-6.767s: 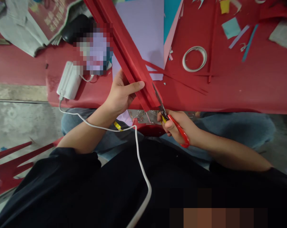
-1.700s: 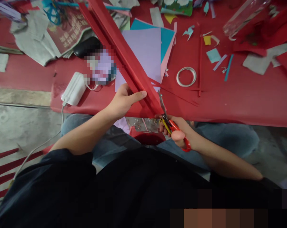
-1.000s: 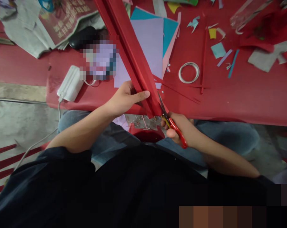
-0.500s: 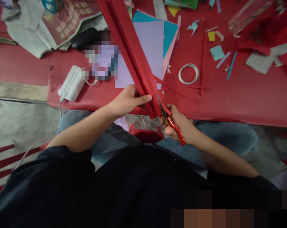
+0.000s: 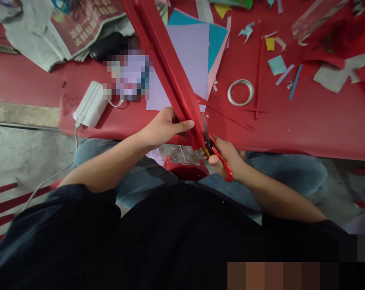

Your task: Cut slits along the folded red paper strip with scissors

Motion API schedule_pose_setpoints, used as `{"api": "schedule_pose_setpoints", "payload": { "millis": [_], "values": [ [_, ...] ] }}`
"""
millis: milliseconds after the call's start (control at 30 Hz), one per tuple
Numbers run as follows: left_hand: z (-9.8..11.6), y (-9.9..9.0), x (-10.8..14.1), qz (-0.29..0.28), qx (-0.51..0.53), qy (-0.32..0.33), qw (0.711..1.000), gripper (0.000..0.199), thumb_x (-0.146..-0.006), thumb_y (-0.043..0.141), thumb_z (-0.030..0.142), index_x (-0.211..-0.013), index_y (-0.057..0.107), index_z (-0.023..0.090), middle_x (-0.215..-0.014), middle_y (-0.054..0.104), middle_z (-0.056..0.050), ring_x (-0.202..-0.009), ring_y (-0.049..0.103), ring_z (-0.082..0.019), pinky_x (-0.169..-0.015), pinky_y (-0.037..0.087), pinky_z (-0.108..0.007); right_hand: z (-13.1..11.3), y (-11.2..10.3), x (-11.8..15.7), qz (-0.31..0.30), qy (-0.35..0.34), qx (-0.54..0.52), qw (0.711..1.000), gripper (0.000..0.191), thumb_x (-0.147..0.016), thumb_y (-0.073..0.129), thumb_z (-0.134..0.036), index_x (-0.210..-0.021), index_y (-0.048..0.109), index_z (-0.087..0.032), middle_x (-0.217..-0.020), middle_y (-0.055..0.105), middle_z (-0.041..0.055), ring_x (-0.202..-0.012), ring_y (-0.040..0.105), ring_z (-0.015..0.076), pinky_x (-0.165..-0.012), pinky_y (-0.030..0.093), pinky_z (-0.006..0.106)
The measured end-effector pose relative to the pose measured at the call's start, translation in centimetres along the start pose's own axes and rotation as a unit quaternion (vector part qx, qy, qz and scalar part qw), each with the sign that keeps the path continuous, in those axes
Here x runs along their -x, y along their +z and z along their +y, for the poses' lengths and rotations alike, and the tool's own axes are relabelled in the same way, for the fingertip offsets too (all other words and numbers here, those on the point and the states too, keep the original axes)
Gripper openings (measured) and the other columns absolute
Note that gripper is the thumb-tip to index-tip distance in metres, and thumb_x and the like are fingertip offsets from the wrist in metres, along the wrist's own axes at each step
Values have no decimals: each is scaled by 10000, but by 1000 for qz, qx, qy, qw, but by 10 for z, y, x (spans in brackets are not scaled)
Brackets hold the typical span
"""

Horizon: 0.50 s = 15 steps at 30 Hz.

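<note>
A long folded strip of red paper slants from the top of the view down toward my lap. My left hand pinches it near its lower end, thumb on top and fingers beneath. My right hand is wrapped round a pair of scissors with red handles. Their metal blades point up and lie along the right edge of the red paper, close to its lower end. Whether the blades are biting into the paper I cannot tell. Lilac sheets lie on the table behind the strip.
On the red table lie a roll of tape, a thin red stick and coloured paper scraps. A white power bank with a cable sits at the left, near a black mouse-shaped object and newspapers.
The scissors have turned more upright, their tips swinging right and slightly up along the paper's edge. My left hand and the red paper stay almost in place.
</note>
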<state>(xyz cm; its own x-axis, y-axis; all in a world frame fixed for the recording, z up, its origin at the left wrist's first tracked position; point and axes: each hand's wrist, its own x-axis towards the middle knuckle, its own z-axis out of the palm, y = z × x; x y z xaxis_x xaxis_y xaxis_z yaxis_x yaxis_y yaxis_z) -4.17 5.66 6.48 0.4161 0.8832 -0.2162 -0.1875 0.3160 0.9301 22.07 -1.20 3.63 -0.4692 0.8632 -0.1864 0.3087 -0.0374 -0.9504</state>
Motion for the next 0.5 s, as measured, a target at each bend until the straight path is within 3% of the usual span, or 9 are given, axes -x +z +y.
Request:
{"api": "schedule_pose_setpoints", "payload": {
  "millis": [133,233,500],
  "values": [
    [-3,-2,0,1,12,-11,1000,407,-829,996,476,-1035,825,168,-956,848,-90,-954,857,-295,-892,741,-438,5,3,-2,5,-12,-6,1000,859,-797,637,-1050,-1117,717,-257,-924,709,77,-828,720,287,-729,615,425],
    [-6,-5,-1,-33,4,-3,999,429,-813,1007,481,-1036,830,161,-985,866,-88,-972,867,-291,-904,748,-421,9,5,-4,13,-30,-19,999,923,-768,590,-1091,-1125,716,-249,-885,703,64,-775,702,266,-703,617,421],
    [-9,-8,-3,-61,-9,2,998,442,-857,976,490,-1108,826,159,-1067,887,-100,-1014,877,-289,-937,754,-419,10,6,-4,13,-46,-8,999,924,-810,553,-1082,-1186,747,-260,-921,725,72,-812,732,284,-717,636,435]
  ]
}}
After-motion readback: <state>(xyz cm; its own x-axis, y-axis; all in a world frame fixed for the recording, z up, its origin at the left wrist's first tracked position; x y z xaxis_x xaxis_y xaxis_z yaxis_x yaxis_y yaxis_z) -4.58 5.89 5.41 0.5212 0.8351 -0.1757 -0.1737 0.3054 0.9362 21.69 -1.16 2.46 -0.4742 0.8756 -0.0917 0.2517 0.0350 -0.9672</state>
